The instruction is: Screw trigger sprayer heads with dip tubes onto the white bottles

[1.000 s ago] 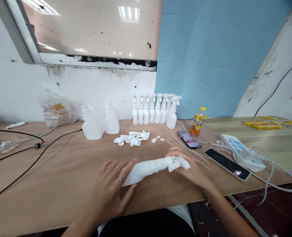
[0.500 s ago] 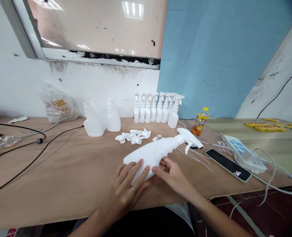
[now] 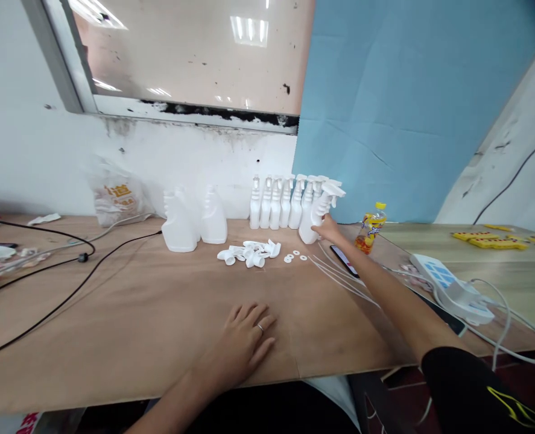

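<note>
My right hand point(image 3: 327, 229) reaches to the back of the table and grips a white spray bottle point(image 3: 315, 216) around its body. That bottle stands upright at the right end of a row of similar spray bottles point(image 3: 276, 208). Resting on the brown table point(image 3: 149, 325) near the front edge is my left hand point(image 3: 244, 337), empty, fingers loosely spread. A pile of white trigger heads point(image 3: 249, 253) lies mid-table, with several small white washers point(image 3: 289, 258) beside it and thin white tubes point(image 3: 344, 280) to the right.
Bottles without heads point(image 3: 181, 226) stand at the back left, near a plastic bag point(image 3: 117, 196). To the right are a drink bottle point(image 3: 370, 229), a phone point(image 3: 345, 260), and a power strip point(image 3: 450, 289) with cables. A black cable point(image 3: 108, 259) crosses the left side.
My right hand has carried the spray bottle from the front of the table to the row at the back, turning it upright. My left hand has let go of it and lies on the table.
</note>
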Available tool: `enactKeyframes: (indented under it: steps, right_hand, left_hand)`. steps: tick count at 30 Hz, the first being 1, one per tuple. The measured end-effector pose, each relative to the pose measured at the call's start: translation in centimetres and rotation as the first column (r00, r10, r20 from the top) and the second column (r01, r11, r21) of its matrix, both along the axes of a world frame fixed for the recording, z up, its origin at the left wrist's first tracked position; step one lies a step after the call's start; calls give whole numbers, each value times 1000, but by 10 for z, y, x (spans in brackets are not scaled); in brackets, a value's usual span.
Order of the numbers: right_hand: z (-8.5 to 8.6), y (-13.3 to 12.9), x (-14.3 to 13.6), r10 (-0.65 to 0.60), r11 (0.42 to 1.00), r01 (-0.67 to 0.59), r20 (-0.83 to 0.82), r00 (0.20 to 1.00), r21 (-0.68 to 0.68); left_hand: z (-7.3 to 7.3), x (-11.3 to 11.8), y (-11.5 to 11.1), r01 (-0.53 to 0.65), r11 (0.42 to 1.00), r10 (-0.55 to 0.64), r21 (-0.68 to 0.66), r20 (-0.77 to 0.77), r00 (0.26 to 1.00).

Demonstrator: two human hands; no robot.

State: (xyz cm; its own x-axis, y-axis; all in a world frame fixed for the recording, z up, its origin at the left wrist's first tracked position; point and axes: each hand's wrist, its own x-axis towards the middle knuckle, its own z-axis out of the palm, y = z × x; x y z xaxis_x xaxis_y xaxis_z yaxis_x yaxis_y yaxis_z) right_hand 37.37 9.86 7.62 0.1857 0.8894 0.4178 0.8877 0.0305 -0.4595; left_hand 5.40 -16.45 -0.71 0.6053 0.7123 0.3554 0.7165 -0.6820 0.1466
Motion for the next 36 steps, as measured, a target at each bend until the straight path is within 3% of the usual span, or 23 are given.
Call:
enactKeyframes:
  steps: [6, 11, 20, 22, 24, 28, 30, 33, 36]
  right_hand:
    - [-8, 40, -4, -72, 994, 78, 74, 995, -76]
    - [-8, 48, -7, -103, 990, 116, 150, 983, -81]
    - [-3, 22, -18, -75, 997, 76, 203, 976, 6]
    - [-4, 8, -30, -7, 999, -2, 210, 978, 45]
    - [-11, -9, -49, 137, 987, -152, 230, 963, 50]
    - [-38, -48, -96, 492, 860, -509, 279, 825, -14]
    - [-53, -65, -115, 657, 713, -702, 344, 670, 6]
    - [-68, -88, -130, 717, 570, -822, 486, 500, 5]
    - [-71, -111, -134, 734, 497, -867, 512, 446, 43]
  left_hand:
    - [3, -2, -1, 8, 999, -9, -41, -13, 1000]
    - [3, -2, -2, 19, 1000, -19, -5, -1, 1000]
    - [4, -2, -1, 22, 1000, -22, -18, -23, 999]
    - [5, -2, -1, 19, 999, -20, -42, -26, 999]
    - [6, -2, -2, 22, 999, -24, -49, -31, 999]
    - [6, -2, -3, 18, 999, -20, -47, -44, 999]
    - [3, -2, -3, -4, 999, 2, -49, -32, 999]
    - [-4, -3, -1, -61, 998, 61, -19, 34, 998]
    - [-9, -4, 5, -136, 990, 131, 25, 136, 982]
